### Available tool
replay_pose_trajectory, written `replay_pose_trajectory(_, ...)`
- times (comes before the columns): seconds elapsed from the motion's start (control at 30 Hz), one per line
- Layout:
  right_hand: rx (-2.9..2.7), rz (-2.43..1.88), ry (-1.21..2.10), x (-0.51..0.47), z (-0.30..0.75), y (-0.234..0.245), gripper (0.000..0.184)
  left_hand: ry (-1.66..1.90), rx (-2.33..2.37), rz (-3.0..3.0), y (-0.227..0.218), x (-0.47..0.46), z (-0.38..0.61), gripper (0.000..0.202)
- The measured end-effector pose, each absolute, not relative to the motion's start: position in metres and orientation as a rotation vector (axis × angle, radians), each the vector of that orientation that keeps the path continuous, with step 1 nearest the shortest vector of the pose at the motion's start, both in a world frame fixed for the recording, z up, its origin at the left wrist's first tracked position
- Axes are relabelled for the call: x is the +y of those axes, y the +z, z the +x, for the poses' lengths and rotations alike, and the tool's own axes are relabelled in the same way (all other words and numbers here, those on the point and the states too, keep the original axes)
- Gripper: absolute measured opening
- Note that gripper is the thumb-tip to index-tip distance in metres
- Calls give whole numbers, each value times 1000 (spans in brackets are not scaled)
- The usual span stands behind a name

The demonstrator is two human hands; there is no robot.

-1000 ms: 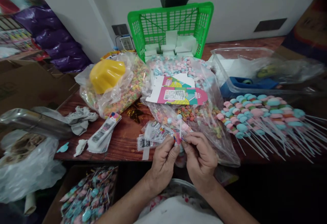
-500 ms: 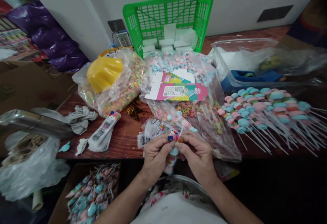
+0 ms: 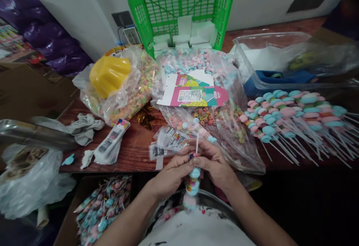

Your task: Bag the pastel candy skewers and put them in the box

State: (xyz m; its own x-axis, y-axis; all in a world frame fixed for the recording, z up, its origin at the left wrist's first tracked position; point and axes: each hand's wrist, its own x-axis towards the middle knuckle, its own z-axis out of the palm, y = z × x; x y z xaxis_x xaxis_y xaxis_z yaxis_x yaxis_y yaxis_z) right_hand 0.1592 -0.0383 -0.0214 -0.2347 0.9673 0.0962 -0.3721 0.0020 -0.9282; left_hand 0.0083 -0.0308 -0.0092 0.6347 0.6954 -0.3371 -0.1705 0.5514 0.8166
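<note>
change in the last half second: the column of pale blue and pink marshmallows on a white stick (image 3: 193,187) now shows longer below the fingers, hanging near vertical, its lower end blurred; its thin white stick end (image 3: 197,145) now stands up clear above the fingers; the small dark-blue-and-pink printed strip (image 3: 191,156), stretched sideways across the fingertips half a second ago, is now mostly covered, only a scrap showing at the neck; judged meaning for the work in hand: the strip is probably being folded or pressed round the neck, not yet let go; whether it is fastened, cannot tell. pose: left hand (image 3: 174,170) comes in from its own side, wrist low, thumb and forefinger closed together on the neck; right hand (image 3: 214,163) mirrors it, thumb laid across the front, fingers curled behind the stick; both clamped on the skewer's neck, tips meeting; exact finger contact behind is hidden. position: the skewer is between the hands, in front of the near edge of the dark red wooden table (image 3: 137,146), above the lap; just beyond the hands, flat printed clear bags (image 3: 171,140); to the left, a fanned stack of white printed strips (image 3: 110,143); to the right, a heap of marshmallow skewers (image 3: 294,111), sticks pointing outward.
</note>
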Motion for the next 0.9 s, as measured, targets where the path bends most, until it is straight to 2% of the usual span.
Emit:
replay_pose_trajectory(0.07, -1159, -676, 1646, -38, 163, -20, 32, 483, 705, 824, -5, -28, 6, 36)
replay_pose_trajectory(0.2, -1196, -646, 1719, -39, 170, -17, 16, 401, 635, 784, -3, -24, 6, 31)
replay_pose_trajectory(0.3, -1155, -670, 1774, -40, 172, -17, 14, 335, 522, 731, -7, -23, 7, 37)
replay_pose_trajectory(0.43, -1179, -727, 1593, -41, 169, -16, 14, 322, 458, 680, -14, -22, 5, 39)
replay_pose_trajectory(0.57, -1275, -902, 1255, -45, 163, -12, 17, 311, 468, 736, -11, -20, -3, 43)
replay_pose_trajectory(0.7, -1337, -1069, 940, -52, 155, -17, 22, 346, 649, 1194, 6, -17, -10, 36)
replay_pose_trajectory(0.8, -1239, -1127, 921, -54, 146, -26, 21, 411, 800, 1674, 18, -18, -10, 27)
replay_pose_trajectory(0.9, -1168, -1149, 918, -53, 142, -29, 21, 453, 879, 1752, 19, -19, -9, 27)
